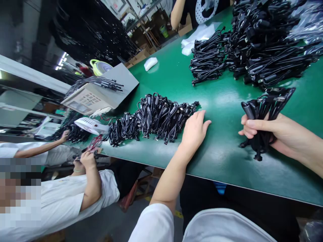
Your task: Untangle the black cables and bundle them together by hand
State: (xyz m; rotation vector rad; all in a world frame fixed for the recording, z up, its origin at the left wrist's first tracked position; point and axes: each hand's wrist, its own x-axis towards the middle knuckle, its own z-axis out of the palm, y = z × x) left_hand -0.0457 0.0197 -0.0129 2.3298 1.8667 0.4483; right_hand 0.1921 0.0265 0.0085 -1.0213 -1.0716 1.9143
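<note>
While right hand [259, 129] clenches coiled cable bundle [264, 107], lower end near table [227, 158], left hand [195, 129] lies flat, open, grasping nothing, fingertips touching end of row [153, 116]. Row apparently laid out, done; pile [264, 43] at far side likely left.
</note>
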